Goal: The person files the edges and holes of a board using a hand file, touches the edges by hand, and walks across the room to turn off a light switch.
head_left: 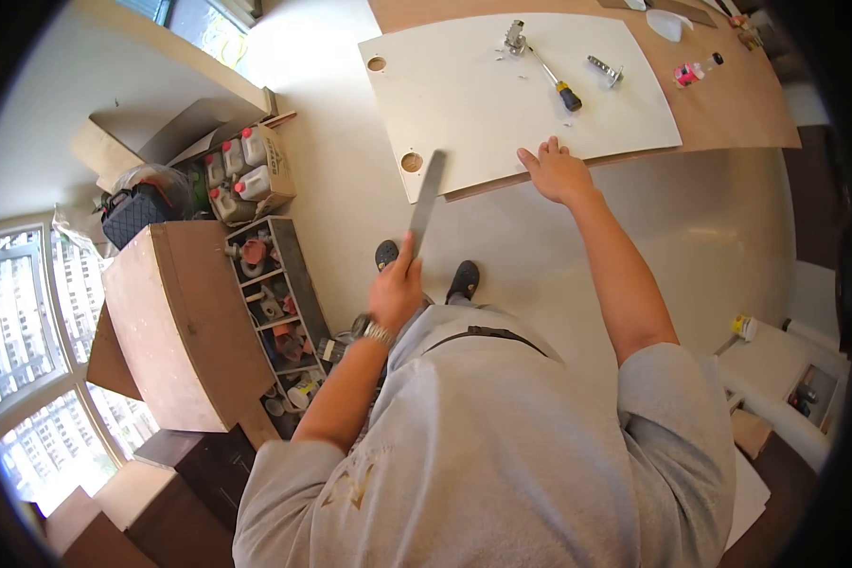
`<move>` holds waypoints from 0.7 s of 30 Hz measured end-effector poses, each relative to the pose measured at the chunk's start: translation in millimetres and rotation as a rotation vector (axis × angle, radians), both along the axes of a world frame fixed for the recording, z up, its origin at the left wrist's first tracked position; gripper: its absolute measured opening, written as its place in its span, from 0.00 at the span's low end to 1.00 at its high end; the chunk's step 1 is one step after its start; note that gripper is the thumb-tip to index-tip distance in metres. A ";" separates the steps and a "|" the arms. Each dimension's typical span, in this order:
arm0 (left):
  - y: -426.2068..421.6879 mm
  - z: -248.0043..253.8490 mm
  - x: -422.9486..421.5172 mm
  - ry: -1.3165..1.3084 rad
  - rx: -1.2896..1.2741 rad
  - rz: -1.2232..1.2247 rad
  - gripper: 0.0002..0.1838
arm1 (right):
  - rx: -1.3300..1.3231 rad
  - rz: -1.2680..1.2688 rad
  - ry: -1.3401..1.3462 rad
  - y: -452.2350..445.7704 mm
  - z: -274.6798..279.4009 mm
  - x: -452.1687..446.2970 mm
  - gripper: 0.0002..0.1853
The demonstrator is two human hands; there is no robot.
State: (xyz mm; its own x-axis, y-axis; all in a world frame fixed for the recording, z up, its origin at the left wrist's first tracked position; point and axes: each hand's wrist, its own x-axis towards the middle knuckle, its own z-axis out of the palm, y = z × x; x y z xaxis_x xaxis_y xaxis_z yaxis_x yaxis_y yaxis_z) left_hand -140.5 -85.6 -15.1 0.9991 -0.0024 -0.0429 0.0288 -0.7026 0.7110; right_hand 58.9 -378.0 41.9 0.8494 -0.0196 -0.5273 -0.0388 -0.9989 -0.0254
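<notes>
Left hand [396, 289] grips flat bar [429, 201]; right hand [556, 172], unclenched, touches white panel [464, 104]

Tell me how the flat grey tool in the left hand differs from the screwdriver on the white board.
The flat grey tool is held in the left hand; the screwdriver lies on the white board, untouched. The flat grey tool shows a broad strip; the screwdriver has a thin shaft. The flat grey tool looks plain where visible; the screwdriver has a black and yellow handle. Both are long and straight.
</notes>
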 end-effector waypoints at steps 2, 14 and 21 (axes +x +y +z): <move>6.2 -7.0 -10.2 0.012 -0.006 -0.021 0.29 | 0.006 -0.019 0.007 -0.1 -2.7 -2.9 0.44; 108.2 13.4 31.5 0.064 0.057 -0.300 0.30 | -0.064 -0.122 -0.062 20.6 -0.2 -12.1 0.42; 85.1 2.6 108.2 0.105 0.150 -0.603 0.31 | -0.075 -0.306 -0.009 33.7 -0.4 3.3 0.42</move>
